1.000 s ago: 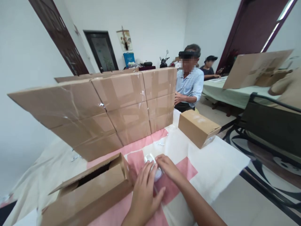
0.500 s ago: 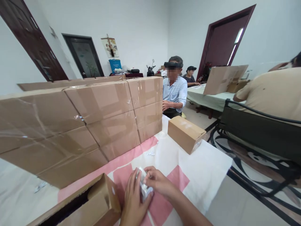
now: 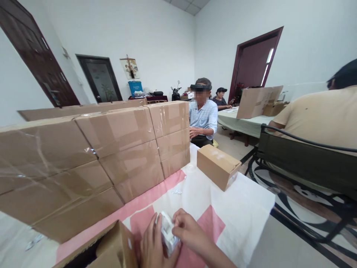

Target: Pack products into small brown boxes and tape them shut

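Low in the middle of the head view, a small white box point(image 3: 168, 232) is tilted just above the cloth or resting on it; I cannot tell which. My left hand point(image 3: 153, 243) is closed around it from the left and below, thumb on the near side. My right hand point(image 3: 189, 230) is in a pinch at the box's upper right edge, and whatever lies between the fingertips is hidden. An open cardboard carton point(image 3: 122, 242) stands just left of my left hand, its inside dark.
A wall of taped cartons point(image 3: 128, 149) runs along the left. A closed carton point(image 3: 217, 165) sits on the pink and white cloth point(image 3: 248, 208), near some small silvery scraps point(image 3: 176, 191). A person point(image 3: 205, 119) sits beyond; another point(image 3: 320, 115) sits in a dark chair point(image 3: 304, 160) on the right.
The view has tipped upward, so the room and table appear shifted. The white box now shows more of its hollowed top between my hands. My right hand is still pinching at its edge.
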A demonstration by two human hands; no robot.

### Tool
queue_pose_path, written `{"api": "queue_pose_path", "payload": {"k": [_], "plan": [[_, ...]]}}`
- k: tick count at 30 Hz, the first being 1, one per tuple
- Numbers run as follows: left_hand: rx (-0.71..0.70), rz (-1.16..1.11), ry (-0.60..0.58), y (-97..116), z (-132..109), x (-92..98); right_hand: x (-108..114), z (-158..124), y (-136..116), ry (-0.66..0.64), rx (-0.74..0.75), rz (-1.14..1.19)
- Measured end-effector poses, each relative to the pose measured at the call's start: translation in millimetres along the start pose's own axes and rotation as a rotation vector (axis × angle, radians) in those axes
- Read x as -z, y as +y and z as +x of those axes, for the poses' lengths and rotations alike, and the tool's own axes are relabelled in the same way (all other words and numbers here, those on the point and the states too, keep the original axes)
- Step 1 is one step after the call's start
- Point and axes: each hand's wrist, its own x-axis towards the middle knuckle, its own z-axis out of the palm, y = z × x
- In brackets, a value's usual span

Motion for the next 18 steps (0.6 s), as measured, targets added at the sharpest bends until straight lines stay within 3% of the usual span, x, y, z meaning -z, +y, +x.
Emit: {"api": "queue_pose_path", "payload": {"k": [6,10,18], "plan": [[0.031,-0.023,0.044,7,2,-0.8,-5,-2,1,0.108,0.049,-0.255],[0.067,-0.062,0.059,13,6,2.7,-6,-6,5,0.129,0.115,-0.219],[0.056,-0.091,0.059,19,10,13.8,-13,-20,6,0.206,0.096,-0.180]]}}
